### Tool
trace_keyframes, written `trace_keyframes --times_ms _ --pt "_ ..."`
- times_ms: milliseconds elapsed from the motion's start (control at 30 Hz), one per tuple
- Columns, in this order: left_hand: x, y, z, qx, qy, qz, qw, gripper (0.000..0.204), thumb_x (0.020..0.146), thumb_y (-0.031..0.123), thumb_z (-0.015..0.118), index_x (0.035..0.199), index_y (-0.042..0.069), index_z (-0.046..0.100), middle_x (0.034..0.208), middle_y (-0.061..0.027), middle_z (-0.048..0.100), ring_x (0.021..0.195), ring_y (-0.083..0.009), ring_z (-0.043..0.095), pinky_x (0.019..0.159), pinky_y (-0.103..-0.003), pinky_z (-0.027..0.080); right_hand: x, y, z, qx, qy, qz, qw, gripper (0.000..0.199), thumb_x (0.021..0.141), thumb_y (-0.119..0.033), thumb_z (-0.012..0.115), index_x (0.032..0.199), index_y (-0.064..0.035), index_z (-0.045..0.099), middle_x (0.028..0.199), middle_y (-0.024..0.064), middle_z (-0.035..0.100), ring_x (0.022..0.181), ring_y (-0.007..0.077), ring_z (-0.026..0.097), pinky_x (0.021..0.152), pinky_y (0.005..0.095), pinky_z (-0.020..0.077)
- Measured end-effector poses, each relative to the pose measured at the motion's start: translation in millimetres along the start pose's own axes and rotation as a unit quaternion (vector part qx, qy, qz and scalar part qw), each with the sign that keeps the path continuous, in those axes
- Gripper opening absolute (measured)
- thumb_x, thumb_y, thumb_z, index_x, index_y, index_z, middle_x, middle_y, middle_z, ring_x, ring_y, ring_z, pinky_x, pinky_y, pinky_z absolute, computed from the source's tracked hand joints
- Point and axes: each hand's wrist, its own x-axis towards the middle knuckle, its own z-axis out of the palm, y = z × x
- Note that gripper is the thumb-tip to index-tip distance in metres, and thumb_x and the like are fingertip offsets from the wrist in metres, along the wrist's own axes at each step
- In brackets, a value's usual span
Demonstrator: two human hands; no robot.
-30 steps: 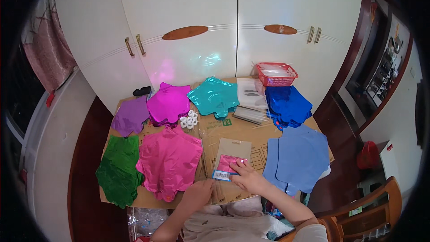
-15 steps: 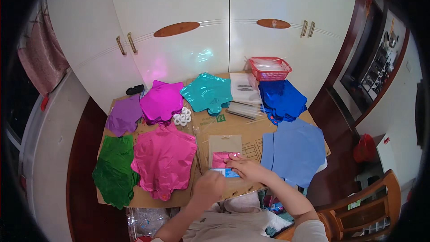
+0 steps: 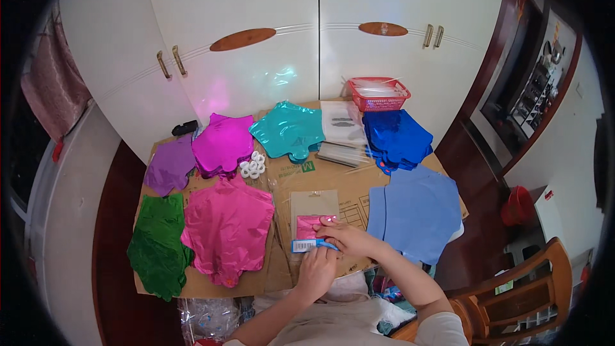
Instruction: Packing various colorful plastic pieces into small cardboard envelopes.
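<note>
Flat on the cardboard before me lies a clear packet [image 3: 314, 202] with a hang hole at its top. A folded pink foil piece [image 3: 309, 225] and a blue strip with a barcode [image 3: 303, 245] show at its lower part. My right hand [image 3: 351, 239] rests on the packet from the right, fingers stretched over the pink foil. The fingers of my left hand [image 3: 318, 271] are bent and close together at the packet's bottom edge, against the blue strip. Their tips are partly hidden, and so is the strip's right end.
Foil balloon stacks lie around: pink [image 3: 229, 230], green [image 3: 157, 243], purple [image 3: 170, 166], magenta [image 3: 223, 141], teal [image 3: 288, 129], dark blue [image 3: 397, 138] and light blue [image 3: 416, 214]. White rings [image 3: 253, 165], clear bags [image 3: 343, 154] and a red basket [image 3: 379, 95] sit further back. A wooden chair [image 3: 525, 288] stands right.
My left hand has come from beside the packet onto its bottom edge at the blue strip. My right hand stays on the pink foil. The whole view has shifted slightly.
</note>
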Motion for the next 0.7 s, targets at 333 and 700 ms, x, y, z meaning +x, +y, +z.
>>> trace_keyframes --times_ms 333,700 --pt "-3 -1 -23 -0.07 0.025 0.06 0.995 0.01 0.078 0.01 0.06 0.084 0.007 0.053 0.081 -0.0099 0.05 0.081 -0.0266 0.05 0.071 -0.037 0.041 -2 -7 -3 -0.048 -0.025 -0.017 0.998 0.034 0.083 -0.009 0.06 0.116 -0.0066 0.052 0.131 0.0119 0.051 0.128 0.0339 0.039 0.108 0.0462 0.0294" --pt "-68 -57 -110 -0.26 -0.072 -0.148 0.952 0.013 0.087 0.015 0.059 0.097 0.007 0.056 0.078 -0.0069 0.056 0.069 -0.0151 0.058 0.061 -0.025 0.048 -22 -21 1 -0.036 -0.058 -0.042 0.997 0.036 0.082 -0.002 0.057 0.117 -0.0101 0.055 0.132 0.0069 0.05 0.129 0.0285 0.039 0.11 0.0458 0.0281"
